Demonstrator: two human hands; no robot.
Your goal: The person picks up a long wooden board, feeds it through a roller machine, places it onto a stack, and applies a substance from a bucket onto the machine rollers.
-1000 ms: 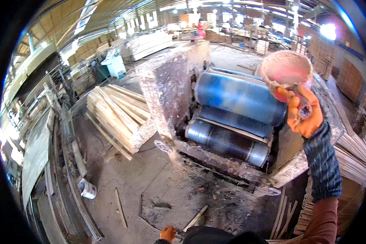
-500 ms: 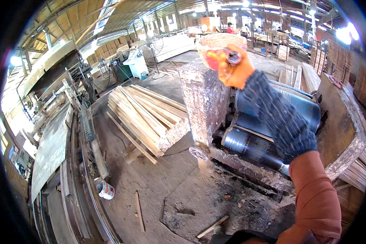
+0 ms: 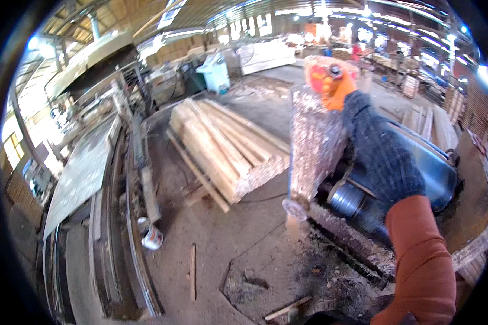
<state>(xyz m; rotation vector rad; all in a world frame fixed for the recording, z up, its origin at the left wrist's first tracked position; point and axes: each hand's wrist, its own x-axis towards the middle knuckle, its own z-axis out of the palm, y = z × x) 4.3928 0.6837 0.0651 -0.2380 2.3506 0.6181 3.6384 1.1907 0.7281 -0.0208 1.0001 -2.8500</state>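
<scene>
Over the top of a crusted machine housing (image 3: 314, 143), my right hand (image 3: 340, 95) in an orange glove is closed around a dark, round-ended handle (image 3: 335, 70). Behind the fingers sits a round, pinkish-orange wheel-like part (image 3: 314, 66); its exact kind is hard to make out. A dark knitted sleeve cover (image 3: 387, 151) reaches from the glove toward my elbow. Below this forearm lie the machine's shiny dark rollers (image 3: 436, 176), partly hidden by it. A small handwheel (image 3: 295, 209) is on the housing's lower front corner. My left hand is out of view.
A stack of long wooden strips (image 3: 228, 146) stands left of the machine. Further left run metal rails (image 3: 130, 233) beside a sheet-topped bench (image 3: 81, 184). A white bucket (image 3: 152, 237) and loose sticks (image 3: 193, 271) lie on the floor. A pale blue cabinet (image 3: 216, 75) stands behind.
The view has turned left, so the machine, wood stack and bucket appear further right. My right hand keeps its grip on the handle by the orange wheel-like part.
</scene>
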